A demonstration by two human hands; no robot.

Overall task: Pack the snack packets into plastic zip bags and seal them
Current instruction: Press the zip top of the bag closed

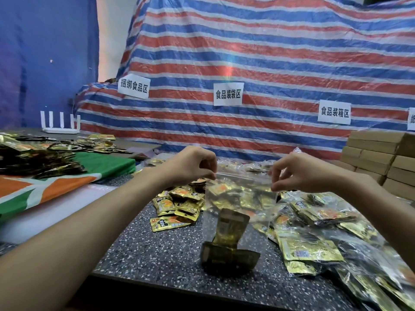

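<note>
A clear plastic zip bag (238,205) hangs upright above the speckled table (157,254), held by its top edge. My left hand (190,164) pinches the bag's top left corner and my right hand (296,171) pinches the top right corner. Inside the bag, gold snack packets (229,241) sit at the bottom, with two plainly visible. A loose pile of gold snack packets (179,205) lies on the table just left of the bag.
Filled zip bags of packets (325,239) are heaped at the right. More packets (40,158) lie on a green and orange cloth (56,187) at the left. Cardboard boxes (379,158) are stacked at far right. A striped tarp (247,63) with paper labels hangs behind.
</note>
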